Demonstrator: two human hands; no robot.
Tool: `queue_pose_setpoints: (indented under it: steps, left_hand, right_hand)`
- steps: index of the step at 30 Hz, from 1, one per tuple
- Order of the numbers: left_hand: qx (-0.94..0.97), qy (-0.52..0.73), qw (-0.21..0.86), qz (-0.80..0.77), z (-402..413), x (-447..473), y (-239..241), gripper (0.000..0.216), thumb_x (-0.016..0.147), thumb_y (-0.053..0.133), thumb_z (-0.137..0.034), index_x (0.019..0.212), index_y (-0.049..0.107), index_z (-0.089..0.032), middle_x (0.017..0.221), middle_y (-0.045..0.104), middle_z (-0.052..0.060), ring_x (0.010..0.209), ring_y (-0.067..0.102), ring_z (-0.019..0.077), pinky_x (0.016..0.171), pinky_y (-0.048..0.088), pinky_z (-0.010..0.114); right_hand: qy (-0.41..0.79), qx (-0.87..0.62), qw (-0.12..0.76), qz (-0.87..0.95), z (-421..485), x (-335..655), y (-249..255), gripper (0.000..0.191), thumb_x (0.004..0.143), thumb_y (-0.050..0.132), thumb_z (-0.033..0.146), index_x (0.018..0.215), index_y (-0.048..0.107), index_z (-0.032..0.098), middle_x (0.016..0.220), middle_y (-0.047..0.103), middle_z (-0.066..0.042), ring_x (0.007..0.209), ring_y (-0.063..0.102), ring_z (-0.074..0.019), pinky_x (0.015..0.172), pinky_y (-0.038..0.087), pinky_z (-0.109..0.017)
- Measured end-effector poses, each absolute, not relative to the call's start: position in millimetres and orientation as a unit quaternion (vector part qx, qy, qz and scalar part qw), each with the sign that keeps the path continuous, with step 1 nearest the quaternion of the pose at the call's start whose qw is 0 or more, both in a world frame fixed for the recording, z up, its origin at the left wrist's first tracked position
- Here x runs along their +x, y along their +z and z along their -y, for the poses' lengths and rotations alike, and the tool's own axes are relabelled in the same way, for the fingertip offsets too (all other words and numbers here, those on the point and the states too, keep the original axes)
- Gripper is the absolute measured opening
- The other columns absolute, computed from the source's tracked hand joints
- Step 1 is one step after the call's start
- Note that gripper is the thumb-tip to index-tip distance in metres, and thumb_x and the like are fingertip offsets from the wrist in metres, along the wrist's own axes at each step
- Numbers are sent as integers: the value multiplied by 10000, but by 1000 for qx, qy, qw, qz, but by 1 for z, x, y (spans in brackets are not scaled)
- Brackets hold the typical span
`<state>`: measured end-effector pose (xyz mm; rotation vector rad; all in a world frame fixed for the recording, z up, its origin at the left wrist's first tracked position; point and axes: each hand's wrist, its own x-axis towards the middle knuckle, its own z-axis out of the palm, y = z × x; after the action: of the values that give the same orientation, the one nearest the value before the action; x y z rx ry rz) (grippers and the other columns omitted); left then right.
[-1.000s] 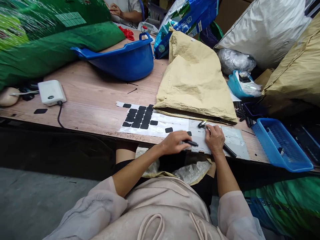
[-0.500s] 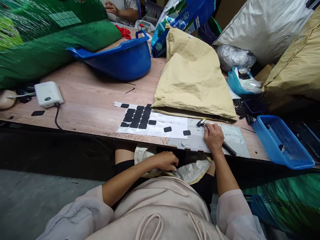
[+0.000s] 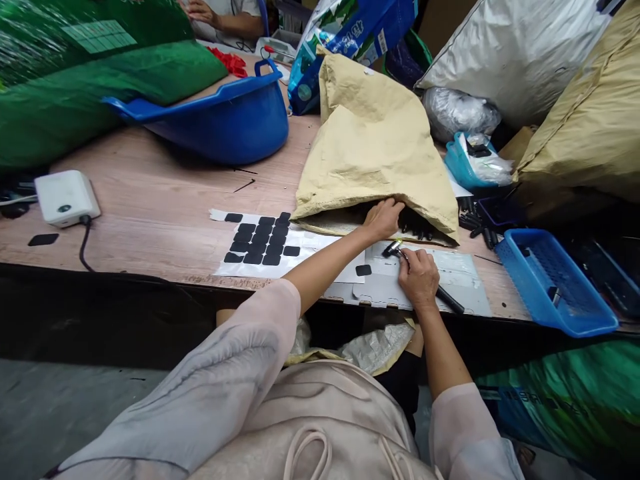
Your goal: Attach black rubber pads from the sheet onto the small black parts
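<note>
My left hand [image 3: 384, 219] is at the mouth of a tan paper sack [image 3: 370, 147], its fingers closed on the raised upper edge. Small dark pieces [image 3: 417, 230] show inside the opening. My right hand [image 3: 419, 275] is wrapped round a small hammer [image 3: 450, 299] with a shiny neck and black grip; its head rests low over a grey board [image 3: 470, 283]. To the left lies a white sheet [image 3: 320, 253] bearing rows of black rounded rectangles [image 3: 260, 241]. One loose black rectangle [image 3: 363, 270] lies near the sheet's right end.
A blue basin [image 3: 215, 127] stands at the back left beside a green bag [image 3: 100, 80]. At the right is a blue basket [image 3: 555, 283]. A white box with a cable [image 3: 67, 198] sits left. Another person's hand [image 3: 201, 12] shows at the far back.
My left hand has risen from my lap to the sack and lifted its edge, opening the mouth. My right hand stays on the hammer. The view has shifted slightly.
</note>
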<state>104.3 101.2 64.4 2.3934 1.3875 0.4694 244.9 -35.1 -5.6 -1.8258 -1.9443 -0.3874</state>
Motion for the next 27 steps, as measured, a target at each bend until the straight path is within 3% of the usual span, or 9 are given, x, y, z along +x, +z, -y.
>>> queue_pose_setpoints:
  steps: [6, 13, 20, 27]
  left_hand:
    - [827, 169, 156, -513, -105, 140, 64, 274, 948, 657, -350, 1114, 756, -155, 1333, 633, 165, 1313, 541, 335, 1107, 443, 442]
    - [799, 68, 212, -558, -96, 153, 68, 274, 929, 632, -222, 1145, 775, -132, 1179, 749, 177, 1169, 684, 287, 960, 525, 369]
    - [832, 126, 218, -493, -70, 75, 68, 204, 910, 668, -300, 1056, 777, -208, 1106, 763, 85, 1101, 671, 269, 874, 522, 328]
    - [847, 207, 252, -420, -35, 7, 17, 195, 888, 722, -308, 1054, 775, -218, 998, 688, 71, 1002, 586, 253, 923, 470, 377]
  right_hand:
    - [-143, -658, 214, 708, 37, 244, -4, 257, 991, 528, 250, 1168, 711, 216, 955, 627, -79, 906, 496, -235, 801, 372, -349]
    - [-146, -654, 220, 709, 38, 245, -5, 234, 996, 523, 246, 1126, 716, 216, 929, 623, -73, 891, 493, -226, 794, 371, -343]
    - [-132, -655, 226, 709, 36, 247, -3, 254, 973, 539, 251, 1151, 718, 219, 937, 621, -76, 897, 487, -231, 806, 380, -349]
    - [-134, -662, 229, 701, 35, 247, -3, 251, 976, 526, 273, 1119, 727, 224, 946, 632, -78, 898, 502, -234, 818, 395, -354]
